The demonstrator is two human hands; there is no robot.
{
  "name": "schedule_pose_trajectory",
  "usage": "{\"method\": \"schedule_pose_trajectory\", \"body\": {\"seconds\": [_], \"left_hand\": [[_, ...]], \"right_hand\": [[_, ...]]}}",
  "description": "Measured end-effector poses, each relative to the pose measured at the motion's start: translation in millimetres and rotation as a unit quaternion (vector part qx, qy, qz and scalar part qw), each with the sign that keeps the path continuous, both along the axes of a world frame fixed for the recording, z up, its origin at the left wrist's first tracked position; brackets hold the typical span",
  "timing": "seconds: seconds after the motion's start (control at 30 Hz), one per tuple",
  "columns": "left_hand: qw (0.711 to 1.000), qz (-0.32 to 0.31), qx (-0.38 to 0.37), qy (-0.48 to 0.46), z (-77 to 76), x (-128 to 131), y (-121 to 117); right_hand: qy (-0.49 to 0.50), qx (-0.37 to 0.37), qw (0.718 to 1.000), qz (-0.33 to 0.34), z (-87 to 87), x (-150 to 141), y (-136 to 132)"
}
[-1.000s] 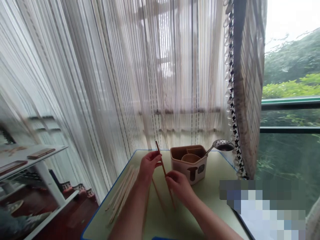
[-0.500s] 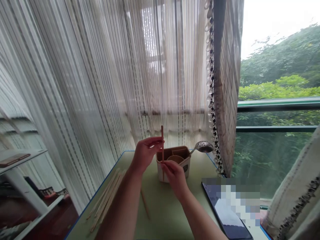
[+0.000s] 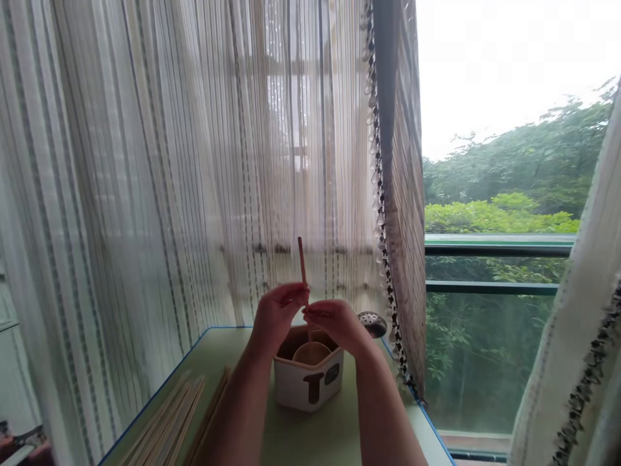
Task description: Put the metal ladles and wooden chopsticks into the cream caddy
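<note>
My left hand (image 3: 274, 314) and my right hand (image 3: 334, 321) are both pinched on one brown chopstick (image 3: 301, 261), held almost upright. Its lower end dips into the white utensil holder (image 3: 307, 383), which has brown inner compartments and dark markings on its front. The holder stands on a pale green table (image 3: 315, 440) with a blue edge. A loose bundle of wooden chopsticks (image 3: 169, 424) lies on the table to the left of my left forearm.
A metal perforated ladle (image 3: 372, 323) sticks out behind the holder on the right. Striped sheer curtains (image 3: 194, 162) hang close behind the table. A window with a railing (image 3: 495, 246) and green trees is at the right.
Both hands have lifted the chopstick from lying tilted across the table to upright over the holder, its tip now inside. The camera has turned right, so the shelf and the phone have left view.
</note>
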State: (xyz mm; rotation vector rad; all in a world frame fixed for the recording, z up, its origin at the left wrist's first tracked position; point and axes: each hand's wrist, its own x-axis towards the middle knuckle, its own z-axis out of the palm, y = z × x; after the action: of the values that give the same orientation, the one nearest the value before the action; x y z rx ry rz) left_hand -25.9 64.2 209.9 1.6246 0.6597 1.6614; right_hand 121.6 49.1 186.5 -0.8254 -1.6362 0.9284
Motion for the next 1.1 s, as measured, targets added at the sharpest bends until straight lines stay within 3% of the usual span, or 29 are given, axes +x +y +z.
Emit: {"method": "schedule_pose_trajectory", "body": {"seconds": [0.17, 0.4, 0.67, 0.87, 1.1], "left_hand": [[0.997, 0.041, 0.0, 0.059, -1.1, 9, 1], [0.99, 0.119, 0.008, 0.073, -9.3, 18, 22], [0.99, 0.111, 0.014, 0.082, -15.1, 17, 30], [0.99, 0.106, 0.002, 0.091, -20.7, 19, 36], [0.992, 0.114, -0.009, 0.056, -34.5, 12, 57]], "right_hand": [[0.059, -0.01, 0.998, -0.017, -9.8, 12, 18], [0.042, 0.041, 0.991, -0.118, -28.7, 3, 48], [0.003, 0.054, 0.989, -0.137, -31.9, 2, 54], [-0.076, 0.04, 0.985, -0.149, -35.6, 7, 56], [-0.215, 0.029, 0.958, -0.189, -38.2, 7, 57]]}}
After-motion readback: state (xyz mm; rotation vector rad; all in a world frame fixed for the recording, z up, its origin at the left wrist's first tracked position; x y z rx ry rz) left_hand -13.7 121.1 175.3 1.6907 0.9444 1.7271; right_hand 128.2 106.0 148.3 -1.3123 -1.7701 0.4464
